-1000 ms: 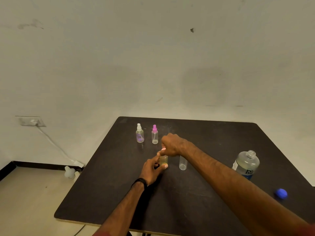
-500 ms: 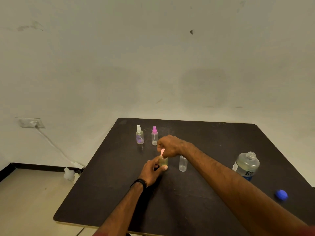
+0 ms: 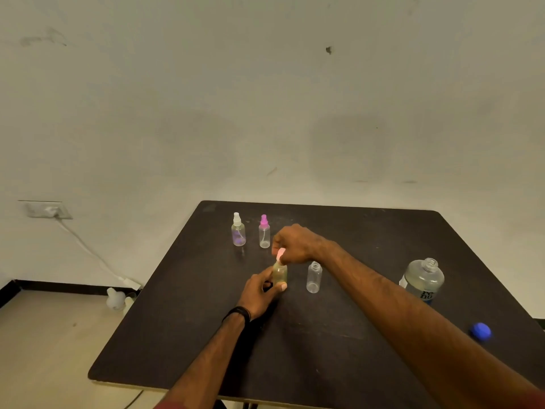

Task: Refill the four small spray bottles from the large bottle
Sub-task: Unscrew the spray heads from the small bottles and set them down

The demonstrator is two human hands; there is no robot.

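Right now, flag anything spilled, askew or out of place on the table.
No spill shows. The blue cap lies off the open large bottle, near the table edge, where it might roll off. One small bottle stands uncapped. Both fit a refill underway.

Two bare forearms in view, both uncovered from wrist to the bottom edge of the frame. Left hand [image 3: 259, 293]: a black band [image 3: 237, 312] sits snug round the wrist, thin and dark; whether strap or bracelet is unclear. Right hand [image 3: 296, 243]: nothing worn at the wrist. At the bottom edge, a sliver of reddish sleeve [image 3: 177, 405] on the left arm; a similar reddish trace at the lower right corner.
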